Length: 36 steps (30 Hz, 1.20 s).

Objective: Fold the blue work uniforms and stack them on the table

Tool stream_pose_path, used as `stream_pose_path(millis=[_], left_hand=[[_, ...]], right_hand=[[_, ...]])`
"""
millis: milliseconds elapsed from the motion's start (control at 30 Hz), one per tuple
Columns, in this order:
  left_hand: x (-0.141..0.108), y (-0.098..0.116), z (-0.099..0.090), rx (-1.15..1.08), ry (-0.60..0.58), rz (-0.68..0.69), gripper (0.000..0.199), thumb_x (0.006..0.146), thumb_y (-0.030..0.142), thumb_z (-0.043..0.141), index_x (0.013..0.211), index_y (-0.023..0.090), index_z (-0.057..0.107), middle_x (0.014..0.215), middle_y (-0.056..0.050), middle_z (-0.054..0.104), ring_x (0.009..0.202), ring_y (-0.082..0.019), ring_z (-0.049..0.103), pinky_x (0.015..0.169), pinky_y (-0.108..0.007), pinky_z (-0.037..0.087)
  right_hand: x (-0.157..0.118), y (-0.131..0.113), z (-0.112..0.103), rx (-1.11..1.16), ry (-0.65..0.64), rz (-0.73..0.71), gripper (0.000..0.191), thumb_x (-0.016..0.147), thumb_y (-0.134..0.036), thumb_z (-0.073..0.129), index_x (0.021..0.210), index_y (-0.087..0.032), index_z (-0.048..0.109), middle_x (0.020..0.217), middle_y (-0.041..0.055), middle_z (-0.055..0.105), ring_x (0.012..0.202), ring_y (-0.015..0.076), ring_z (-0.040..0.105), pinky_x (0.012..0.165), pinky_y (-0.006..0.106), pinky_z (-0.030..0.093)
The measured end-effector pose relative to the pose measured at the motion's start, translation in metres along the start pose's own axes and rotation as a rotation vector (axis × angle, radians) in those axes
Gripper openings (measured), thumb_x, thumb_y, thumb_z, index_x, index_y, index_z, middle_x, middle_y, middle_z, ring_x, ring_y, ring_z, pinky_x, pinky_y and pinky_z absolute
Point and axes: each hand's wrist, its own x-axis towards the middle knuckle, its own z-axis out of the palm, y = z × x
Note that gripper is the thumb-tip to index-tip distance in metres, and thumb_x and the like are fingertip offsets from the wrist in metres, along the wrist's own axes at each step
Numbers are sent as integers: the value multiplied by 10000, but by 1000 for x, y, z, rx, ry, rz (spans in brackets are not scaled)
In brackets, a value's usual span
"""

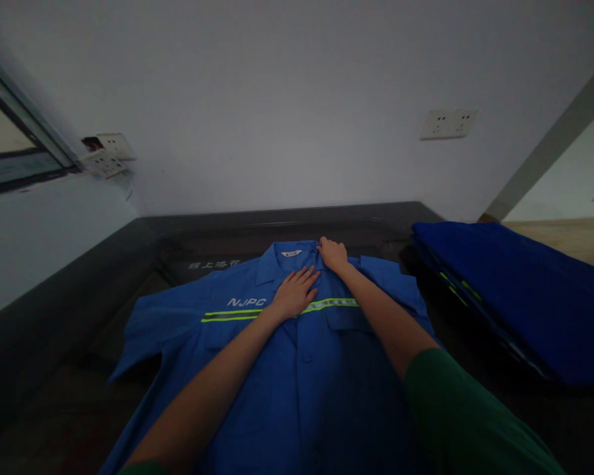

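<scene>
The blue shirt point(267, 396) lay front up beneath both my hands, its body nearest me. My left hand point(296, 292) rested spread on its chest; farther up, my right hand point(332, 254) bent over the right side of the collar point(266, 267), whether pinching cloth I couldn't tell. I seemed to be straightening it; the next move called for a light, even pull.
</scene>
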Motion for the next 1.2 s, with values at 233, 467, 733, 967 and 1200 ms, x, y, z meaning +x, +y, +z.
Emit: stream_pose_path(millis=[233, 467, 733, 967, 1200], left_hand=[[24, -26, -25, -266, 187, -116, 422, 974, 273, 314, 1335, 161, 502, 1405, -87, 503, 1310, -163, 453, 1123, -346, 336], [30, -87, -29, 57, 102, -425, 502, 943, 240, 350, 1412, 64, 388, 1507, -175, 326, 1416, -280, 269, 1143, -462, 263], [31, -90, -8, 73, 18, -478, 612, 960, 371, 248, 1502, 91, 204, 1567, -119, 172, 1454, -247, 150, 1174, -467, 167], [38, -102, -16, -6, -15, -508, 610, 970, 402, 307, 1478, 68, 249, 1552, -160, 205, 1440, -287, 191, 1150, -526, 191], [69, -28, -21, -2, 164, -281, 500, 962, 365, 359, 1426, 179, 391, 1544, -104, 274, 1447, -271, 173, 1161, -569, 89]], right_hand=[[-16, -14, -20, 25, 119, -151, 314, 961, -258, 411, 1247, -184, 516, 1270, 132, 556, 1188, 239, 475, 943, 348, 403], [-26, -35, 5, 76, -19, -108, 477, 971, -291, 364, 1367, -39, 444, 1425, 221, 435, 1348, 281, 357, 1100, 426, 269], [-25, -32, 19, 164, -84, -118, 651, 967, -494, 325, 1475, -88, 294, 1548, 173, 226, 1450, 263, 138, 1157, 472, 116], [-44, 8, -30, 283, 62, -106, 407, 954, -271, 412, 1336, -150, 490, 1360, 120, 532, 1271, 206, 464, 1050, 334, 361], [-88, 61, -74, -132, -89, 81, 401, 821, -290, 664, 1181, -164, 540, 1171, 170, 604, 1114, 307, 559, 869, 403, 473]])
